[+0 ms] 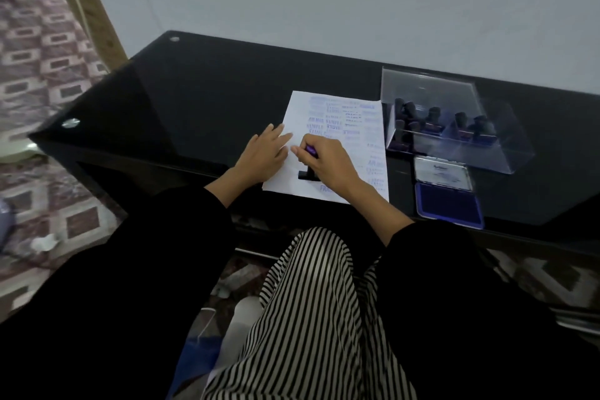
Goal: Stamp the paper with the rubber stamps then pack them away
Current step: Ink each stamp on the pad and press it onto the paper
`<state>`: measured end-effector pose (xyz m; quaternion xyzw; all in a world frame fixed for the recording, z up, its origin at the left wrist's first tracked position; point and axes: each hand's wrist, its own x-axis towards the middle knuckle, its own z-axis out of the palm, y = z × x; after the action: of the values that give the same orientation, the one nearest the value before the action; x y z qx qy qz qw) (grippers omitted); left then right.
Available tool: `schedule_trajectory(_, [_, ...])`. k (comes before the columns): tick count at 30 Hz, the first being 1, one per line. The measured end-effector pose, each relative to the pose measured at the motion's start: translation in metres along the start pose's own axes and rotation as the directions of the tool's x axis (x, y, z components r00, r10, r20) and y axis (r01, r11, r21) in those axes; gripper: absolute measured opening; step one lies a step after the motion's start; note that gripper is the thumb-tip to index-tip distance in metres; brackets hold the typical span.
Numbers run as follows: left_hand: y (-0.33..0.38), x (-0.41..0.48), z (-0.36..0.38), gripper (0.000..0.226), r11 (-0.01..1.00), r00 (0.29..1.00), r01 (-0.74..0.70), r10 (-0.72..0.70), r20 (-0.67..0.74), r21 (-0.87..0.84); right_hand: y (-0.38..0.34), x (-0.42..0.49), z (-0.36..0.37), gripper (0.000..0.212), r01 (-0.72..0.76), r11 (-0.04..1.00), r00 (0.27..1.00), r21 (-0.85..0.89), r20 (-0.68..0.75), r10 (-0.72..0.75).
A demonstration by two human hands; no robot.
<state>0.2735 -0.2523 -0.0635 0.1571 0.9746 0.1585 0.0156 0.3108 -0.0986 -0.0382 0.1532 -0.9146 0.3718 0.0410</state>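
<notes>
The right hand point(328, 162), fingers curled round the rubber stamp point(307, 174), should press straight down without rocking; the left hand point(263, 156), fingers flat, pins the paper point(297, 114) against sliding.

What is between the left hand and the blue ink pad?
Head view: the right hand gripping a stamp on the paper, then bare table.
</notes>
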Motion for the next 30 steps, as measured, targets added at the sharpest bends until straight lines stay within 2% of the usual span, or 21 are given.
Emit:
schedule_trajectory(7, [-0.002,-0.001,0.010,0.048,0.999,0.998,0.034,-0.034,0.043,0.004,0.002,0.001,0.011,0.032,-0.013,1.000,0.998,-0.019,-0.067,0.012])
schedule_trajectory(18, [-0.002,-0.002,0.016,0.050,0.998,0.998,0.023,-0.026,0.052,0.057,0.004,-0.003,0.017,0.032,0.032,0.998,0.998,-0.061,-0.048,-0.035])
schedule_trajectory(30, [-0.002,-0.002,0.017,0.050,0.997,0.998,0.016,-0.020,0.061,0.070,0.002,-0.010,0.026,0.032,0.064,0.995,0.990,-0.082,-0.116,-0.074])
